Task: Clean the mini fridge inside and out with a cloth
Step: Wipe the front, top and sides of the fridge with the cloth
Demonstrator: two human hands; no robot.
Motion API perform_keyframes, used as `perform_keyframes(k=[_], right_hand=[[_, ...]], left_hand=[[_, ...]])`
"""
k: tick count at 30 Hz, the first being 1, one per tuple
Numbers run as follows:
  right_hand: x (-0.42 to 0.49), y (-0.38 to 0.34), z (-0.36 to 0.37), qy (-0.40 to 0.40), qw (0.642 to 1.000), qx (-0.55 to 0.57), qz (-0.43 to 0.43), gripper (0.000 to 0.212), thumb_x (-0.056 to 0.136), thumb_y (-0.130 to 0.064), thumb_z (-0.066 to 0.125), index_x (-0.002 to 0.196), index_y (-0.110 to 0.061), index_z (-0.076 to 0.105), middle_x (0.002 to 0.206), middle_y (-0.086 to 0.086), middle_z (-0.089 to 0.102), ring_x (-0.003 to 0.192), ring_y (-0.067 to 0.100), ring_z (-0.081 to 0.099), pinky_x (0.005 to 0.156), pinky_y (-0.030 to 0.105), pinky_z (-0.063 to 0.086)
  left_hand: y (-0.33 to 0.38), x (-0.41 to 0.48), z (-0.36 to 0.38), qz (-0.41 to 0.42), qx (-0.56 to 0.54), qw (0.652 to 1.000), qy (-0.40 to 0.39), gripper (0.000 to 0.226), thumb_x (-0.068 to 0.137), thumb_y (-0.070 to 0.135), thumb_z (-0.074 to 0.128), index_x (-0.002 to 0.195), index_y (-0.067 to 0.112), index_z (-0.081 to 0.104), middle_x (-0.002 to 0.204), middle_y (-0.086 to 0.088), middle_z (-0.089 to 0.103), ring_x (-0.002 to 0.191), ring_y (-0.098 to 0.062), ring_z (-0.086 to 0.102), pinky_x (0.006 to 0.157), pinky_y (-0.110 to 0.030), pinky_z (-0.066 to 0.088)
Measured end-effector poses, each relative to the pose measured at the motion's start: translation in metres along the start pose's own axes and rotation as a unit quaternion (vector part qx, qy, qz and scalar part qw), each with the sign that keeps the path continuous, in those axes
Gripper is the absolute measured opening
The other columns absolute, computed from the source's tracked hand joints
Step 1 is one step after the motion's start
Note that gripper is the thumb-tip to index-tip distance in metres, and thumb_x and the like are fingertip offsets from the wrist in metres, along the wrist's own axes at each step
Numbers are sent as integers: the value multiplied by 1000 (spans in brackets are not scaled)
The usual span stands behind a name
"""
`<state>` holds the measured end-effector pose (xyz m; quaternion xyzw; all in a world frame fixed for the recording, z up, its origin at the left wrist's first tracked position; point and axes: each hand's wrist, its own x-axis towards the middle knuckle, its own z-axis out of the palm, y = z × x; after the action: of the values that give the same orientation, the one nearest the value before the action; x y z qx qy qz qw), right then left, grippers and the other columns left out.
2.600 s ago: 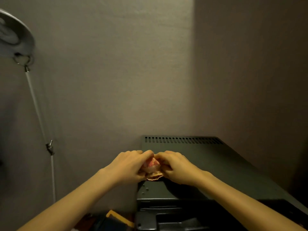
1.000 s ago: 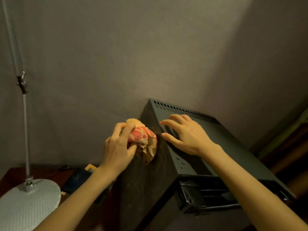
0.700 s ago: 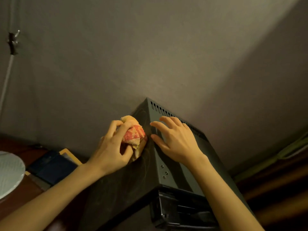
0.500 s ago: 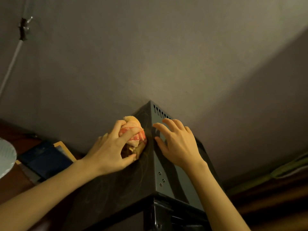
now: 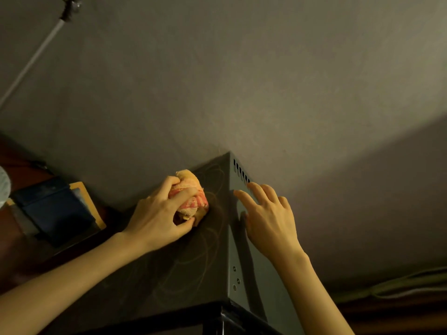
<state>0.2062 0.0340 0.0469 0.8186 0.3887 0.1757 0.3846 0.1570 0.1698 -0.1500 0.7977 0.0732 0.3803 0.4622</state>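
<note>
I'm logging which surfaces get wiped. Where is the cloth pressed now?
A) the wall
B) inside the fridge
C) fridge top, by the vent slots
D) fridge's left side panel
D: the left hand presses the cloth against the side panel; the right hand rests on the top.

My left hand grips a wadded cloth against the fridge's dark side; my right hand rests flat on its top, fingers straight.

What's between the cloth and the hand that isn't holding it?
Only a bare corner edge of the mini fridge, seen in the head view. The left hand grips the cloth against one panel; the right hand rests on the adjoining one.
</note>
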Motion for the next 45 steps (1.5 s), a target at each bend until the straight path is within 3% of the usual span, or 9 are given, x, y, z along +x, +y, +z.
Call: perform_keyframes(k=[6, 9, 12, 17, 22, 28, 33, 39, 45], right_hand=[[6, 2, 6, 18, 1000, -10, -3, 67, 67, -25, 82, 128, -29, 54, 133, 6, 54, 122, 31, 51, 80, 43, 51], [8, 6, 10, 25, 999, -20, 0, 68, 64, -22, 84, 126, -28, 55, 132, 6, 55, 120, 31, 52, 78, 41, 51], [9, 12, 16, 23, 999, -28, -3, 72, 60, -20, 86, 126, -26, 56, 131, 7, 56, 119, 32, 53, 78, 42, 51], [20, 20, 28, 17, 999, -40, -5, 79, 55, -20, 88, 127, -25, 55, 130, 9, 56, 118, 34, 53, 78, 45, 51], [42, 26, 40, 24, 999, -46, -1, 82, 52, -20, 89, 127, -23, 56, 130, 12, 55, 119, 36, 51, 82, 51, 50], [80, 26, 45, 54, 998, -39, -23, 74, 58, -16, 83, 127, -20, 57, 130, 13, 55, 119, 37, 51, 84, 50, 48], [98, 32, 49, 75, 996, -30, -38, 67, 64, -16, 80, 126, -19, 56, 129, 11, 55, 118, 34, 51, 83, 47, 48], [105, 31, 46, 79, 996, -27, -40, 64, 68, -9, 74, 128, -19, 54, 130, 11, 53, 119, 35, 49, 82, 47, 45], [90, 22, 34, 91, 995, -13, -42, 62, 67, -9, 75, 125, -20, 56, 127, 9, 56, 115, 33, 52, 77, 45, 47]], left_hand=[[6, 40, 1, -30, -116, 990, 75, 49, 75, 49, 60, 120, 35, 45, 115, -1, 45, 86, -14, 54, 61, -27, 48], [1, 74, 11, -106, -211, 966, 101, 42, 79, 38, 70, 116, 37, 49, 114, -2, 50, 98, -15, 53, 73, -20, 43], [-9, 103, 24, -142, -236, 957, 88, 40, 82, 34, 70, 118, 32, 53, 116, -3, 48, 102, -14, 50, 70, -12, 38], [-16, 131, 46, -130, -254, 958, 32, 43, 78, 37, 66, 118, 33, 50, 117, -5, 40, 108, -22, 49, 85, -34, 51], [-21, 127, 57, -102, -167, 981, -8, 63, 79, 49, 61, 136, 28, 44, 137, -8, 41, 122, -29, 44, 93, -31, 42], [-27, 125, 56, -101, -203, 973, -48, 69, 64, 72, 55, 126, 44, 43, 128, 6, 54, 115, -18, 54, 93, -40, 51], [-30, 137, 69, -140, -305, 940, -66, 66, 66, 62, 69, 125, 45, 46, 125, 13, 56, 116, -13, 54, 101, -40, 46], [-27, 136, 60, -172, -328, 924, -91, 85, 54, 65, 62, 131, 33, 51, 127, 8, 57, 116, -12, 55, 103, -38, 45], [-10, 107, 43, -168, -328, 922, -123, 58, 75, 42, 74, 127, 35, 50, 117, 10, 61, 108, -10, 59, 97, -34, 48]])
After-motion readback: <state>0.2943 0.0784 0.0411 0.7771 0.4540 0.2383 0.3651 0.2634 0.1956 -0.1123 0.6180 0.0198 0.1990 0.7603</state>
